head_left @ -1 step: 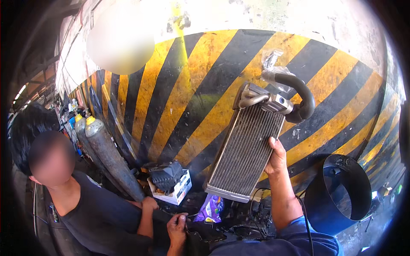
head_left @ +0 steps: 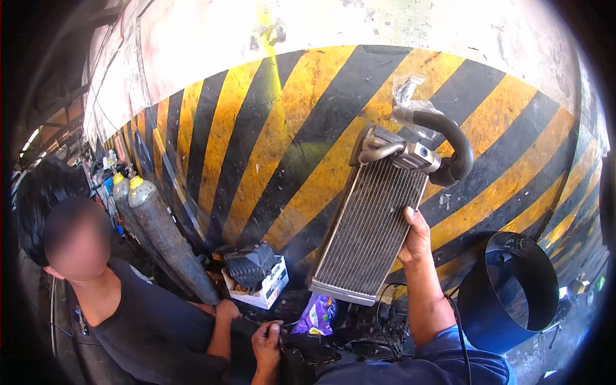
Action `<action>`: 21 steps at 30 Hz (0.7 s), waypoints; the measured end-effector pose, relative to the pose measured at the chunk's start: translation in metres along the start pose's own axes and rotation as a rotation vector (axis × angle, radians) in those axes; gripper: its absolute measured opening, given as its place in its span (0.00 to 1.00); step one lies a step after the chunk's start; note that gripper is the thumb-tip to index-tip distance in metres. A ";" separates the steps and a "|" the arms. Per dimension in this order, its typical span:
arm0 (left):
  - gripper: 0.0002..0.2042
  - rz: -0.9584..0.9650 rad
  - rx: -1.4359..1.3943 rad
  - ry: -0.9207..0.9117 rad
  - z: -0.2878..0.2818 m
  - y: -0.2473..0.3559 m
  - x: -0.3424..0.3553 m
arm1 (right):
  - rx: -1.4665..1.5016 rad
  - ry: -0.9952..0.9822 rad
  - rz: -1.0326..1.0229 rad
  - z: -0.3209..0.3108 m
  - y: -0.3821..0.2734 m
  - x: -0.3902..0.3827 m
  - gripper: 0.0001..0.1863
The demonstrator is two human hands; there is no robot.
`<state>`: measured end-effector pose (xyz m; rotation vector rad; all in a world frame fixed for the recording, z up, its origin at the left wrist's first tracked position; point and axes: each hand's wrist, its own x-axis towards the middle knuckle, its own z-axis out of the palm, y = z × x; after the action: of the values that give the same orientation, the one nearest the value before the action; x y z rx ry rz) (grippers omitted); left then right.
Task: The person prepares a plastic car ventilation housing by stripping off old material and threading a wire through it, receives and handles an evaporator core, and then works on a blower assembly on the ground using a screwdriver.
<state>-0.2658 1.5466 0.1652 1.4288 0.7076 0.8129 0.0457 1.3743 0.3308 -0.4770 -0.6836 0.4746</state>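
My right hand [head_left: 416, 237] grips the right edge of a small heater core [head_left: 375, 231], thumb on its finned face. The core is held up and tilted, with metal pipes [head_left: 383, 151] at its top. From there a thick black hose [head_left: 459, 147] curves round, its end wrapped in clear plastic [head_left: 414, 110]. Low in the view, my left hand [head_left: 265, 346] is closed, fingers pinched together; a thin dark piece shows by the fingertips, too small to name. Beside it lies a purple packet [head_left: 315, 316].
A person in a dark shirt [head_left: 147, 321] sits close on the left. Two gas cylinders [head_left: 170, 231] lean behind. A white box [head_left: 273, 285] holds a black housing [head_left: 249, 264]. A large dark open drum [head_left: 507, 292] stands right. The striped wall [head_left: 308, 128] rises behind.
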 end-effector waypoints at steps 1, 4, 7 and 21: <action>0.13 0.003 0.003 0.000 0.001 -0.001 0.001 | 0.003 -0.001 -0.002 0.001 -0.001 -0.001 0.25; 0.11 0.012 -0.026 -0.006 0.005 0.001 0.005 | -0.001 -0.020 -0.004 0.004 -0.006 0.000 0.26; 0.11 0.011 0.000 -0.021 0.006 0.002 0.008 | -0.020 -0.016 -0.027 0.005 -0.009 0.004 0.26; 0.12 0.002 0.030 -0.024 0.004 0.014 -0.001 | -0.017 0.032 -0.016 0.005 -0.006 0.007 0.24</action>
<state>-0.2640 1.5435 0.1796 1.4637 0.7028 0.7887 0.0486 1.3744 0.3404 -0.4940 -0.6610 0.4457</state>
